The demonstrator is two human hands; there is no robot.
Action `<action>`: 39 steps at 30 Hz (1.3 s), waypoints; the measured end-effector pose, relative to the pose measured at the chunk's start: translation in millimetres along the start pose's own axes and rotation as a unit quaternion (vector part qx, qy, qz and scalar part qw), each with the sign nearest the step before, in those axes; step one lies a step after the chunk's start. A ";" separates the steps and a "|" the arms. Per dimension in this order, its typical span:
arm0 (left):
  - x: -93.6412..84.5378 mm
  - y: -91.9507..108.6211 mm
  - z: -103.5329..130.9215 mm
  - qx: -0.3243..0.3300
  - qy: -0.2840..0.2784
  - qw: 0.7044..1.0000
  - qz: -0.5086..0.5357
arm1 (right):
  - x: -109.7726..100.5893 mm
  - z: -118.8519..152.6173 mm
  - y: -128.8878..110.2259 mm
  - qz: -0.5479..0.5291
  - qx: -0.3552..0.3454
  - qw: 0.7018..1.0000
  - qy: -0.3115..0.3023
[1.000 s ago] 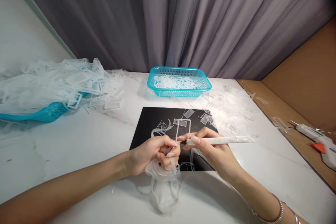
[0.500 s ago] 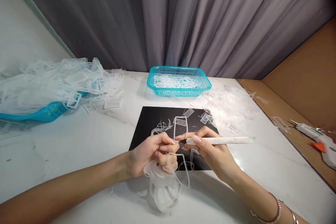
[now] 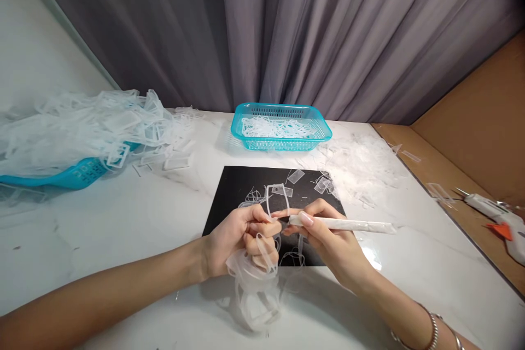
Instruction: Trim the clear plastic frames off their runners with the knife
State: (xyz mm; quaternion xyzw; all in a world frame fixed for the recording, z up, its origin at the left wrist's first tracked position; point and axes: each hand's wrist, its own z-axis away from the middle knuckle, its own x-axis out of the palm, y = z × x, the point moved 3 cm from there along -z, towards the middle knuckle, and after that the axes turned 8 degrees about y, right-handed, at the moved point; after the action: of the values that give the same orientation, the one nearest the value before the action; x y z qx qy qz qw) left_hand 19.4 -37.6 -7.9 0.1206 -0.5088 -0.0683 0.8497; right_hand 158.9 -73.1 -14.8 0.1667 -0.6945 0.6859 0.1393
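Note:
My left hand (image 3: 246, 238) is closed on a bunch of translucent frames (image 3: 256, 295) that dangles below the fingers. A thin rectangular frame (image 3: 268, 199) stands up from its thumb and index fingertips. My right hand (image 3: 328, 235) grips a slim white-wrapped tool (image 3: 356, 225), which points to the right, and its index finger reaches to the upright frame near my left thumb. Both hands are over the black mat (image 3: 229, 186). Clear rectangles (image 3: 296, 176) and thin curled strips (image 3: 252, 197) lie on the mat behind the hands.
A blue basket (image 3: 283, 145) holding white pieces stands at the back. Frames are heaped over another blue basket (image 3: 77, 173) at left. Clear scraps (image 3: 361, 167) are piled right of the mat. A glue gun (image 3: 492, 210) rests on the brown board (image 3: 463, 188) at far right.
The upright frame has shifted slightly left and appears narrower. The hanging loop at my left fingers has swung inward, and the white tool has tilted slightly downward at its right end.

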 end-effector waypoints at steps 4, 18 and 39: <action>0.2 2.4 -2.4 0.015 -0.006 0.998 -0.061 | -3.6 -0.2 -2.9 0.051 -0.023 0.998 0.025; 24.7 27.3 24.4 0.318 0.281 0.521 -0.741 | -12.5 -0.9 -28.9 0.326 -0.045 0.944 0.020; 15.6 16.3 18.4 0.378 0.311 0.527 -0.695 | -13.8 -1.5 -17.0 0.215 0.047 0.973 0.071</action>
State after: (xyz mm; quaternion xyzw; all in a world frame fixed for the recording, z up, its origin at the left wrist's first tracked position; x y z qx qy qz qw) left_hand 10.5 -28.1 18.2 0.7592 0.0546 -0.3969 0.5130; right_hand 178.6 -71.1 -5.1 -0.0289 -0.6696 0.7415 0.0298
